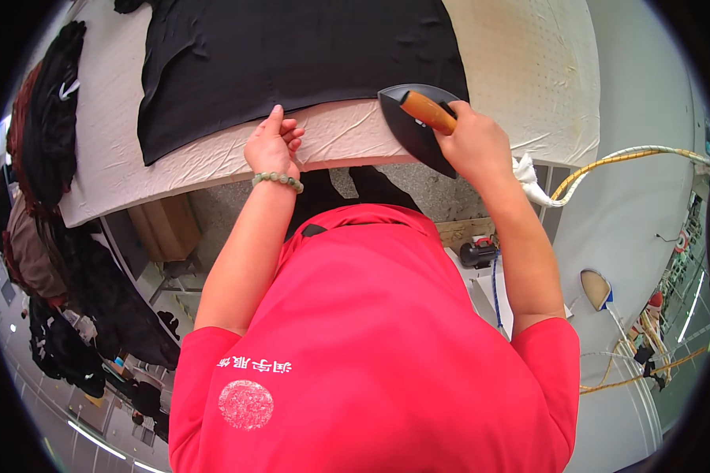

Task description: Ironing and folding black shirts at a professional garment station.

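Observation:
A black garment [292,55] lies spread flat on a padded, cream-covered ironing table [528,71]. My left hand [273,144] rests at the garment's near hem, fingers pinching or pressing its edge. My right hand [472,142] grips the wooden handle [427,112] of a dark steam iron [414,126]. The iron sits at the table's near edge, by the garment's lower right corner. I wear a green bead bracelet [278,180] on my left wrist and a red shirt.
A cloth-wrapped hose [607,162] runs from the iron to the right. Dark clothes [51,118] are piled and hung at the table's left end. A cardboard box [166,229] stands under the table. A second iron [596,288] lies at right.

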`<state>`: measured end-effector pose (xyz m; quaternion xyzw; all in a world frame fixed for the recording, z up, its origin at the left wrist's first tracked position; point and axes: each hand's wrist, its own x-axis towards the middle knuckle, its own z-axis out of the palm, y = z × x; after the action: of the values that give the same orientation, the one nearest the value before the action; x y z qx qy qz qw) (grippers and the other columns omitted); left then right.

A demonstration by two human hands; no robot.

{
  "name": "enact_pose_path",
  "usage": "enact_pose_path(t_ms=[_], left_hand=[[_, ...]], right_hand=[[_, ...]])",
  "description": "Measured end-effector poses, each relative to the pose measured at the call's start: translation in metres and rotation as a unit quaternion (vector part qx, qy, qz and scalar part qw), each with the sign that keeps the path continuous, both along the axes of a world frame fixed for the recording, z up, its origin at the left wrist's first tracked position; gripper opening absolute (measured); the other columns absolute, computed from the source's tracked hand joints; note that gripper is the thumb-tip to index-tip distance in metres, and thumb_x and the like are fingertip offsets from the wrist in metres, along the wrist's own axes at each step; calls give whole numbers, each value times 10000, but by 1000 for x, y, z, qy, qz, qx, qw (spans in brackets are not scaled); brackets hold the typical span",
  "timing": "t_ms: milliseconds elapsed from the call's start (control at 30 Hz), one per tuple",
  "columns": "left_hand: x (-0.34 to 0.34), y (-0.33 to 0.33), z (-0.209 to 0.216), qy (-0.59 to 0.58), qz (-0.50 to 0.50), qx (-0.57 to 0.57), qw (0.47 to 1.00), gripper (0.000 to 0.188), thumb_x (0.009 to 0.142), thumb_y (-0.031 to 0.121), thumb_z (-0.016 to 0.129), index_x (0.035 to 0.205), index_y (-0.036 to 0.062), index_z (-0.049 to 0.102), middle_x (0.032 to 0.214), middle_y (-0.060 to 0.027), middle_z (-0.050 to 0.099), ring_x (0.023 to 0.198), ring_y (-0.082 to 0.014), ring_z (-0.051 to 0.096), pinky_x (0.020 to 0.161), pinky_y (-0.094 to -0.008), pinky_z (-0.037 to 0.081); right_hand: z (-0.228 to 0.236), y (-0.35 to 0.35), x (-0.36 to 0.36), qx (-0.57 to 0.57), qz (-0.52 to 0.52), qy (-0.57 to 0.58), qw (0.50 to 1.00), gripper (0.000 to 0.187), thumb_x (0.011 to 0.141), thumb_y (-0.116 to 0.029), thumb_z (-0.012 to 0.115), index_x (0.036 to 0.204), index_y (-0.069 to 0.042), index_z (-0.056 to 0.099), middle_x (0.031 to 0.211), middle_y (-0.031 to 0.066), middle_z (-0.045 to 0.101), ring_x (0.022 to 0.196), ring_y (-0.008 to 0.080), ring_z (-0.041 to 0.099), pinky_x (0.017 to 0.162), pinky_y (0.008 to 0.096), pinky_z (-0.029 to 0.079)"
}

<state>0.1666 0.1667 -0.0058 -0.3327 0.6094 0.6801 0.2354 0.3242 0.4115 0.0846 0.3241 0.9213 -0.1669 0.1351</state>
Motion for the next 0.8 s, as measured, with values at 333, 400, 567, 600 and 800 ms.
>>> enact_pose_path(t_ms=[333,400,567,600,800], left_hand=[[1,2,2,10,8,4,1000,231,957,219,717,882,34,599,735,-80,677,556,-164,651,476,-248,495],[2,1,3,10,-1,2,1000,227,962,223,708,891,34,605,736,-80,679,552,-162,650,470,-249,495],[0,-25,12,-26,-32,27,999,224,965,236,704,937,27,629,735,-80,679,543,-153,643,471,-249,496],[-5,-40,14,-19,-70,7,997,234,961,245,709,958,24,635,735,-77,677,539,-148,637,473,-250,496],[-101,-188,7,249,-163,-281,912,356,885,266,805,1070,9,642,863,-56,679,730,-98,647,585,-226,507]], right_hand=[[2,-60,-74,-36,92,-10,995,432,874,-304,702,1168,8,651,918,223,732,887,401,717,806,479,577],[5,-65,-78,-41,99,-7,994,438,872,-304,705,1173,8,648,922,224,732,887,402,717,806,479,577],[2,-85,-90,-49,109,-3,993,479,866,-321,720,1200,11,635,932,227,731,886,404,716,803,479,577],[1,-90,-92,-43,118,4,992,494,866,-329,726,1209,13,631,934,227,731,885,404,716,801,478,576],[3,-99,-93,-35,117,-32,992,560,853,-375,761,1243,0,616,924,221,733,881,407,715,782,485,572]])
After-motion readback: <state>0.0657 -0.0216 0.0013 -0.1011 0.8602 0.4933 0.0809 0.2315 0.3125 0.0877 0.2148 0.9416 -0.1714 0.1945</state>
